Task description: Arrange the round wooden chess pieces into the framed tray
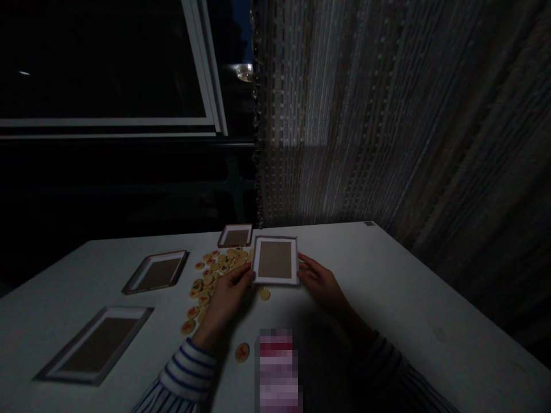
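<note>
No text is showing clearly enough to be read. The round pieces (217, 265) lying on the table (387, 287) are carrying red and dark marks, but these are looking too small and dim to make out.

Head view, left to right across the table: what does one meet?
Near tray → second tray → pile of Chinese chess pieces → held tray → right hand.

White-rimmed tray (275, 260), brown inside, seemingly held level
</note>
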{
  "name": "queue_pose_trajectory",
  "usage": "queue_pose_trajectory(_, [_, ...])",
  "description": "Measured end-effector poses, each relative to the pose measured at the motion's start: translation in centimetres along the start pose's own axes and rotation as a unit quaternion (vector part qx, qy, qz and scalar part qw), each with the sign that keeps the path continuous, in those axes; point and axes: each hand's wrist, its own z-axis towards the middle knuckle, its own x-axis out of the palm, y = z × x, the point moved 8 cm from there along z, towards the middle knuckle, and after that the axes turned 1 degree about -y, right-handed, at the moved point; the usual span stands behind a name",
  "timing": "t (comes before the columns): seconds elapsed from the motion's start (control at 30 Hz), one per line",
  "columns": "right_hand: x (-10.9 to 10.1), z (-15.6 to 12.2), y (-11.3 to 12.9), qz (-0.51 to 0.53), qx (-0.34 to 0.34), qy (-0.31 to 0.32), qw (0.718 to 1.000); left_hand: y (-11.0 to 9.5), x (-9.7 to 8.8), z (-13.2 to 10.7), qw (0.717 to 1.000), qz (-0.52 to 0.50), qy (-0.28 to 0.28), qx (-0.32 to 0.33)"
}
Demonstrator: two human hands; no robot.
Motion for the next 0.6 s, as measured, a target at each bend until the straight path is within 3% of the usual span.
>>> queue_pose_trajectory(0.13, [-0.8,0.3,-0.5,0.011,0.006,-0.017,1.0,-0.7,1.2,0.4,1.0,0.002,0.001,0.013])
queue_pose_trajectory(0.27, [-1.4,0.5,-0.7,0.012,0.002,-0.028,1.0,0.0,1.8,0.6,1.0,-0.021,-0.021,0.001])
queue_pose_trajectory(0.6, [-1.9,0.2,-0.3,-0.026,0.011,-0.017,0.999,0.7,2.1,-0.4,0.999,-0.037,-0.02,0.012])
